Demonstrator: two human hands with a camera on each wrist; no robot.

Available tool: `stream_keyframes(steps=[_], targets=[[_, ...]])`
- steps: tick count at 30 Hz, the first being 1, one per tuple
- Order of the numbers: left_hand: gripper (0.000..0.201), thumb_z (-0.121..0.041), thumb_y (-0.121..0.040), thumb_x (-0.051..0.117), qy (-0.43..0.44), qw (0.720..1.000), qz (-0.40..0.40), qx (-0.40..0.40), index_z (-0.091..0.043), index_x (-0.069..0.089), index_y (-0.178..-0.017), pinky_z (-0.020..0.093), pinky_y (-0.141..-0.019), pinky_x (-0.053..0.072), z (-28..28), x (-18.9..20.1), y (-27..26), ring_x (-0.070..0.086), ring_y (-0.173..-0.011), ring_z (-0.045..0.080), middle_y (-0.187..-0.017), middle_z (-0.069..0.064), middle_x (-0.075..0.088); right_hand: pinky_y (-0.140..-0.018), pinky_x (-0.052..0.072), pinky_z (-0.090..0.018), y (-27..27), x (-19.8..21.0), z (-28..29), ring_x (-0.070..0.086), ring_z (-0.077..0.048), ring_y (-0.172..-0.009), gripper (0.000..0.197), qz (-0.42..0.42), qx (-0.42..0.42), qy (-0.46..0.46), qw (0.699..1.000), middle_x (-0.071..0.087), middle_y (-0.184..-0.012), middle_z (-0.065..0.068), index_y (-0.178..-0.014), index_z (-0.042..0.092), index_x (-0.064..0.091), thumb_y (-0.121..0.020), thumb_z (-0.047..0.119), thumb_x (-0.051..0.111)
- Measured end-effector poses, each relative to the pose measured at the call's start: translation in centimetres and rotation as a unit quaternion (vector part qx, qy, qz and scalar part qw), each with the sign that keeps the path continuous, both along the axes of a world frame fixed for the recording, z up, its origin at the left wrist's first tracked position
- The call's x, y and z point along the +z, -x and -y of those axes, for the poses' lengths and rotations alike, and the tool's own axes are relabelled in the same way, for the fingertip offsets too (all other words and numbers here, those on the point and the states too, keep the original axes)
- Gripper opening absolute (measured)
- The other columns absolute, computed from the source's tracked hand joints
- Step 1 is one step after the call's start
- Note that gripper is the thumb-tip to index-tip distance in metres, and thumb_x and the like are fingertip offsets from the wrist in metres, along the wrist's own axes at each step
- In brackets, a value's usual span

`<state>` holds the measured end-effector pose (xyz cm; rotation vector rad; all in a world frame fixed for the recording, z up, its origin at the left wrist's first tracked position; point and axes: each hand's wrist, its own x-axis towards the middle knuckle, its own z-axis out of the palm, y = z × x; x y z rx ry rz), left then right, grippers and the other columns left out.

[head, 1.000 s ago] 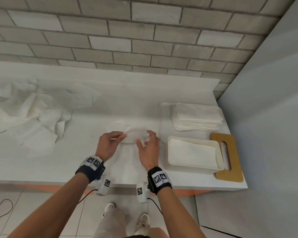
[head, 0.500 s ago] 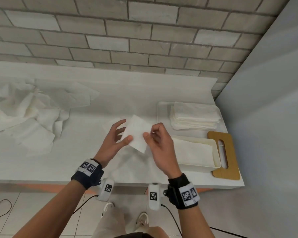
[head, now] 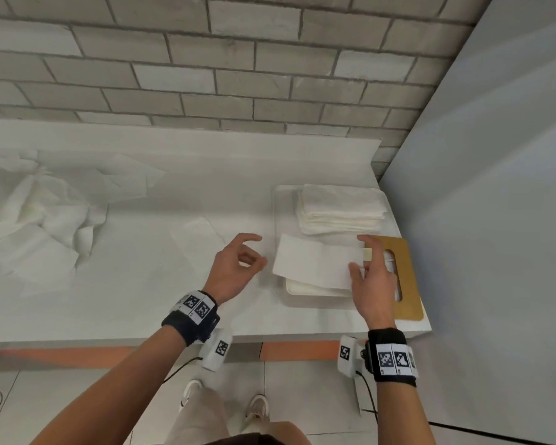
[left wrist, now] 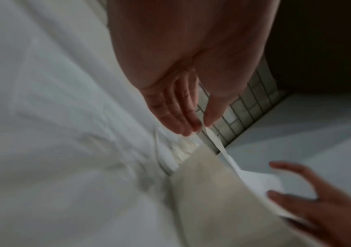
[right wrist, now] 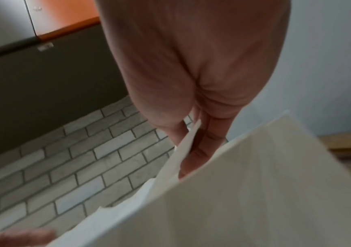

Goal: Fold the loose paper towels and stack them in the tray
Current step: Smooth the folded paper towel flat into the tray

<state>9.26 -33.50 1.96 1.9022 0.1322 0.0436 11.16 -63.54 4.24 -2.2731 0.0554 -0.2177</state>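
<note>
My right hand [head: 361, 255] pinches the right end of a folded white paper towel [head: 315, 264] and holds it flat just above the white box tray [head: 302, 292]. In the right wrist view the towel [right wrist: 188, 142] sits between thumb and fingers. My left hand [head: 259, 251] hovers just left of the towel's free end, fingers loosely curled, holding nothing. A stack of folded towels [head: 341, 213] lies behind the box. The pile of loose crumpled towels [head: 45, 216] covers the counter's left part. One flat towel [head: 199, 242] lies on the counter near my left hand.
A flat white tray [head: 278, 200] carries the stack and the box. A wooden lid [head: 410, 284] with a slot lies at the right, partly under my right hand. The grey wall [head: 479, 220] stands close on the right, the brick wall behind. The counter edge [head: 206, 337] is near me.
The folded towel went from in front of me, held by both hands, rightward to above the box. My left hand let go of it; the right one alone holds it.
</note>
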Motion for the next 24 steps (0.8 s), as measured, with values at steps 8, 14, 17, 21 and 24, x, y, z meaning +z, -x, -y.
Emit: stream_keyframes(steps=[8, 14, 17, 21, 24], targets=[[0.025, -0.012, -0.091, 0.067, -0.448, 0.892, -0.048, -0.035, -0.001, 0.061, -0.113, 0.048, -0.084, 0.055, -7.2, -6.4, 1.3, 0.058, -0.111, 0.04, -0.121, 0.015, 0.061, -0.052, 0.04, -0.028, -1.4, -2.0, 1.9, 0.054, -0.014, -0.06, 0.032, -0.03, 0.028, 0.233, 0.972, 0.055, -0.069, 0.0, -0.129, 0.02, 0.058, -0.104, -0.001, 0.058], [0.01, -0.021, -0.094, 0.066, -0.383, 0.923, -0.034, 0.005, -0.015, 0.06, -0.098, 0.037, -0.07, 0.049, -6.1, -3.4, 1.0, 0.062, -0.089, 0.03, -0.099, 0.003, 0.066, -0.07, 0.055, -0.036, -1.4, -1.4, 1.7, 0.065, -0.025, -0.084, 0.016, -0.045, 0.024, 0.241, 0.969, 0.069, -0.116, -0.011, -0.119, 0.016, 0.064, -0.104, 0.012, 0.065], [0.015, -0.027, -0.092, 0.069, -0.228, 0.974, 0.011, 0.013, -0.023, 0.056, -0.086, 0.039, -0.07, 0.055, -3.1, 2.3, 1.0, 0.067, -0.077, 0.024, -0.08, -0.002, 0.069, -0.093, 0.051, -0.029, -0.6, 1.3, 0.6, 0.063, -0.019, -0.12, 0.03, 0.053, 0.047, 0.145, 0.987, 0.063, -0.139, -0.001, -0.131, 0.024, 0.064, -0.102, 0.019, 0.071], [0.015, -0.032, -0.085, 0.062, -0.062, 0.987, 0.078, -0.127, -0.017, 0.057, -0.085, 0.028, -0.069, 0.051, 2.4, 11.6, 1.1, 0.064, -0.071, 0.014, -0.076, -0.003, 0.068, -0.124, 0.029, -0.021, 1.0, 7.0, -2.3, 0.036, -0.009, -0.156, 0.077, 0.016, 0.258, -0.108, 0.96, 0.046, -0.163, 0.016, -0.16, 0.031, 0.038, -0.097, 0.013, 0.078], [0.009, -0.017, -0.088, 0.06, -0.002, 0.975, 0.113, -0.19, -0.009, 0.055, -0.088, 0.018, -0.071, 0.043, 5.5, 15.4, 0.5, 0.056, -0.07, 0.009, -0.076, 0.001, 0.063, -0.12, 0.042, -0.033, 1.6, 9.0, -3.3, 0.05, -0.017, -0.148, 0.084, -0.041, 0.296, -0.182, 0.937, 0.055, -0.155, 0.011, -0.163, 0.034, 0.033, -0.096, 0.014, 0.081]])
